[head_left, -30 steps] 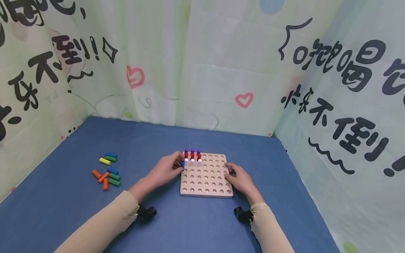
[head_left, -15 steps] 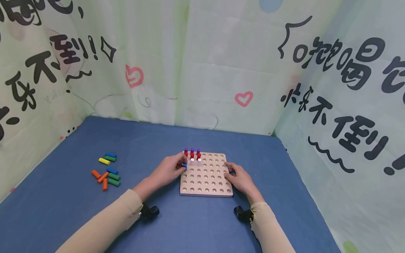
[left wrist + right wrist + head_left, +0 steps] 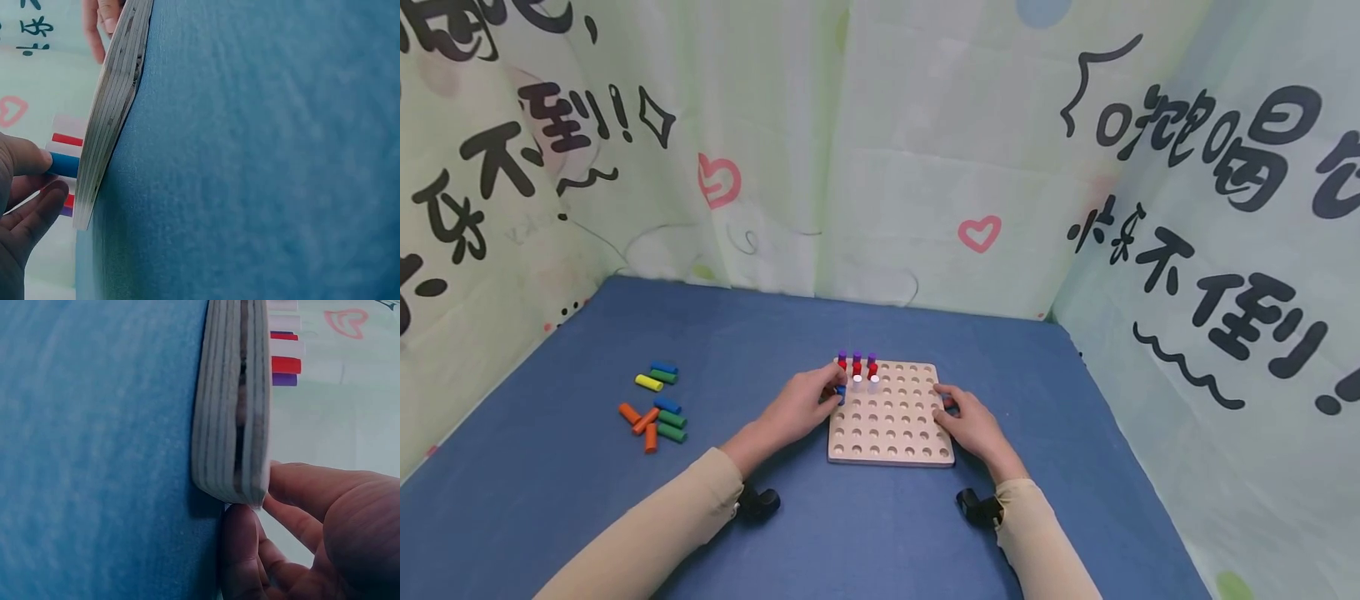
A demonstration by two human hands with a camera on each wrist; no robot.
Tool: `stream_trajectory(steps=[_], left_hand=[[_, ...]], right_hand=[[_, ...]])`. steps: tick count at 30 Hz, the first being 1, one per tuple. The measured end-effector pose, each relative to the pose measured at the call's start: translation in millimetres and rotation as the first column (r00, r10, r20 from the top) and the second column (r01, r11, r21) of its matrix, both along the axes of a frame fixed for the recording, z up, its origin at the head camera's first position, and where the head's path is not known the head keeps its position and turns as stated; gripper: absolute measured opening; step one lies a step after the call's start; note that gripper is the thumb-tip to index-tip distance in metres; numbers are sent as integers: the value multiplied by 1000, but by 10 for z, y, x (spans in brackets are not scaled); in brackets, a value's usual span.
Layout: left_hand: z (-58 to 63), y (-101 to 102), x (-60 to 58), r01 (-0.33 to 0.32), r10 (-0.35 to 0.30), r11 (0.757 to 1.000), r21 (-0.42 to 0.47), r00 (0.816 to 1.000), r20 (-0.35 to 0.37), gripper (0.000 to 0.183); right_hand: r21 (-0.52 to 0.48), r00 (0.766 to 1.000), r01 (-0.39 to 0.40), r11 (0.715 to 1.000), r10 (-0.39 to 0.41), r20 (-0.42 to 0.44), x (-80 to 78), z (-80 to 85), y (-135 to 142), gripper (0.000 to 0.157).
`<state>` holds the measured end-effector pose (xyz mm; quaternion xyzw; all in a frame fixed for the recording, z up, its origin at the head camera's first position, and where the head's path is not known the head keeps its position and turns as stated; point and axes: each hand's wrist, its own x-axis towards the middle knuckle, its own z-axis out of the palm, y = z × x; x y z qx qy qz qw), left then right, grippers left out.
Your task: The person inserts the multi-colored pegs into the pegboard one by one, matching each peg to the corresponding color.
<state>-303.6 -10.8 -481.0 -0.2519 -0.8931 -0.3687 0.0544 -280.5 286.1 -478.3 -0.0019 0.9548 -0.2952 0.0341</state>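
A square wooden pegboard [image 3: 891,429] with rows of round holes lies on the blue table. Purple pegs [image 3: 857,357], red pegs [image 3: 872,369] and white pegs [image 3: 874,385] stand upright in rows at its far left corner. With thumb and fingertips, my left hand [image 3: 801,402] pinches a blue peg [image 3: 64,165], upright at the board's left edge in front of the white row; its lower end meets the board's top face. My right hand [image 3: 967,423] holds the board's right edge, its thumb [image 3: 294,481] at the top face and a fingertip [image 3: 240,528] by the side.
Loose pegs lie on the table to the left: a yellow peg [image 3: 649,382], blue pegs [image 3: 667,404], green pegs [image 3: 672,432] and orange pegs [image 3: 651,438]. Printed curtains [image 3: 910,167] enclose the table [image 3: 1000,358] at the back and both sides.
My left hand has moved slightly right with the blue peg, from beside the board's left edge to over its left column. The right hand stays at the right edge.
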Motion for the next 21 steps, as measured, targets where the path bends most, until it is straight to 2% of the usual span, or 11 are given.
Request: stream_trajectory(steps=[8,14,21], left_hand=[[-7,-20,-5,21,-22,999,-44,999,-33,20],[-41,-38,-1,11,-12,996,-92,1000,-15,25],[-9,-102,-2,-22,21,994,-106,1000,-16,22]], right_hand=[[5,1000,-2,1000,2,-1,-6,-14,-6,50],[5,1000,-19,1000,19,-6,-5,-12,-3,50],[3,1000,-14,1000,14,1,6,10,9,50]])
